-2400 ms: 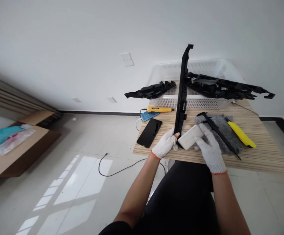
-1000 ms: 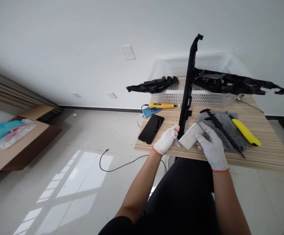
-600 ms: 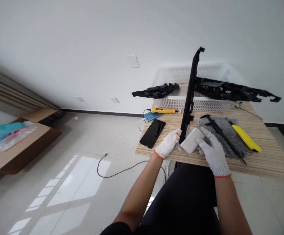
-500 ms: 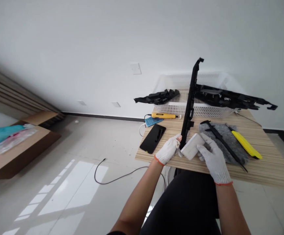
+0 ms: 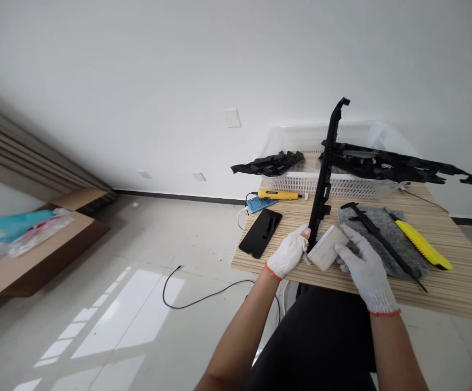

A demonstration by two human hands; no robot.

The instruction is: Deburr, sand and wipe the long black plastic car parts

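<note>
My left hand (image 5: 290,252), in a white knit glove, is closed around the lower end of a long black plastic trim strip (image 5: 326,179). The strip tilts up and away, its hooked far end above the basket. Gloved too, my right hand (image 5: 364,267) pinches a pale grey-white block (image 5: 327,247), perhaps a sanding block. The block's left edge is close beside the strip's lower end; I cannot tell whether they touch. A grey cloth (image 5: 410,247) lies beyond my right hand, with black calipers (image 5: 376,233) and a yellow-handled knife (image 5: 421,243) on it.
A white plastic basket (image 5: 366,187) at the table's back holds more black plastic parts (image 5: 390,163), which stick out over both sides. Left on the wooden table (image 5: 455,293) are a black phone (image 5: 260,233), a yellow corded tool (image 5: 280,194) and a blue device (image 5: 261,203). A cable (image 5: 207,300) trails across the floor.
The whole scene has shifted slightly right as the camera turned. Both hands keep their grips; the block has tilted a little beside the strip.
</note>
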